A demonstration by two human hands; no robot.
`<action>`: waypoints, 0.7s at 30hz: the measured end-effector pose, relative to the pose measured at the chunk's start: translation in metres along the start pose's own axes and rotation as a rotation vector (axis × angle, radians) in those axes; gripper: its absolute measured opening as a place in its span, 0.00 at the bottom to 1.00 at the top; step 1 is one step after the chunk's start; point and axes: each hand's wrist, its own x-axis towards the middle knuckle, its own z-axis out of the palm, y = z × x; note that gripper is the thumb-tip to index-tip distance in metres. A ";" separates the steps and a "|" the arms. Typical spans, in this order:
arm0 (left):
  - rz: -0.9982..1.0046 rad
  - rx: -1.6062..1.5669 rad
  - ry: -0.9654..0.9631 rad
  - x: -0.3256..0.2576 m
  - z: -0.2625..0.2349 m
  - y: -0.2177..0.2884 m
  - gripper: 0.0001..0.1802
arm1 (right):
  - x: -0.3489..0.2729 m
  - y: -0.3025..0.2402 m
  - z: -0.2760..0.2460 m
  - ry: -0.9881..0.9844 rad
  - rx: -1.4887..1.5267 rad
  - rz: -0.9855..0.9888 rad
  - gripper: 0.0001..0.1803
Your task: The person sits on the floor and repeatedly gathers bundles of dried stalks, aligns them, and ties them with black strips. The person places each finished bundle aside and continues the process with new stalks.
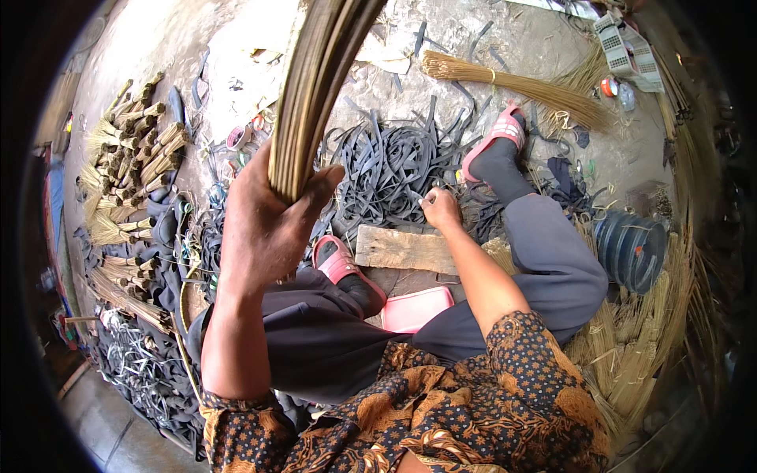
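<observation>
Many thin brown sticks make up the stick bundle (315,87), and the left hand (264,225) has its fingers wrapped tight around the low end of it, holding it up so it fans toward 12 o'clock. The sticks look light and dry. Each one likely bends easily and could snap, but packed together they seem fairly stiff. The best place to hold looks like the low end, where the sticks are squeezed close; higher up they spread and could slip apart. The right hand (440,209) is out at about 2 o'clock from the left one, down on the pile of dark rubber strips (390,169). Its fingers are curled, pinching at a strip, though I cannot tell if it has one firmly. The strips look soft, floppy and a bit grippy. Just below that hand lies a flat wooden board (402,250), with a pink tray (416,309) next to it toward 6 o'clock. Pink sandals (497,138) are on both feet. There is little open floor (197,47): tied stick bunches (130,158) crowd 9 o'clock, loose straw (631,347) fills 4 o'clock, and a finished broom (512,87) lies at 1 o'clock. Up high is the freest room.
</observation>
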 end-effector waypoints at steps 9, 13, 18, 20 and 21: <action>0.165 0.161 0.051 -0.007 -0.002 -0.009 0.22 | -0.048 0.001 -0.120 -0.034 0.573 -0.368 0.13; 0.199 0.148 0.025 -0.015 0.001 -0.013 0.20 | -0.109 -0.022 -0.175 -0.081 1.125 -0.540 0.10; 0.238 0.268 0.038 -0.020 0.015 -0.016 0.20 | -0.168 -0.061 -0.218 -0.172 1.487 -0.672 0.10; 0.258 0.266 0.029 -0.022 0.023 -0.017 0.19 | -0.186 -0.074 -0.225 -0.122 1.243 -0.682 0.11; 0.251 0.261 0.031 -0.025 0.027 -0.018 0.19 | -0.196 -0.079 -0.226 -0.075 1.103 -0.658 0.13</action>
